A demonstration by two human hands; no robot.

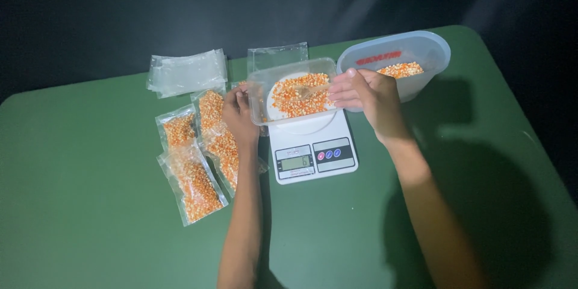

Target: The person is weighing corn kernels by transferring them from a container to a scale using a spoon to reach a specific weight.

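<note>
Orange corn kernels (pixel 299 94) fill the clear tray (pixel 292 87) on the kitchen scale (pixel 313 144), frame centre. Left hand (pixel 238 114) grips the tray edge, right hand (pixel 361 91) pinches a wooden spoon (pixel 313 90). Portioning step; next looks like bagging, carefully.

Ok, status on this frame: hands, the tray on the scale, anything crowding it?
Left hand grips the clear tray, right hand holds a spoon in its kernels. Tray sits on white scale. Filled bags left, tub right.

One head-worn camera looks steeply down and forward from the near edge of the green counter (pixel 90 205), fairly close, the scale (pixel 313 144) near centre and a dark backdrop far behind.
</note>
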